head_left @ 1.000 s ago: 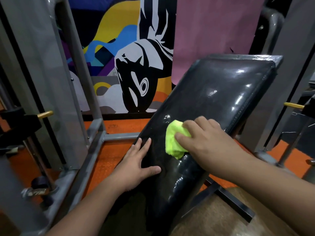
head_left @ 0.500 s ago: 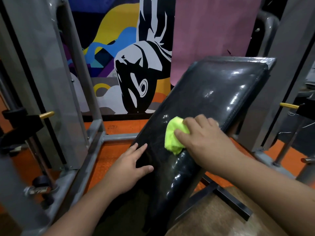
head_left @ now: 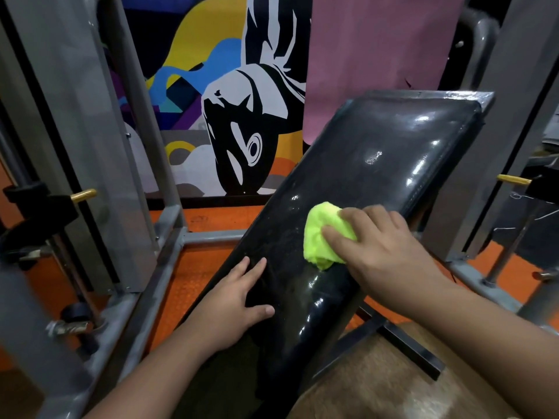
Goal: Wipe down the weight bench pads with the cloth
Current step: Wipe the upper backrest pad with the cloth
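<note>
Two hands are in view: a left hand and a right hand. There is one cloth, bright yellow-green. One black pad shows on the bench; whether a second pad lies below it cannot be told from the dark lower edge. Two brass pins show, a left pin and a right pin. One mural covers the wall, with one pink panel beside it. Two wide grey uprights stand at the sides, a left upright and a right upright.
</note>
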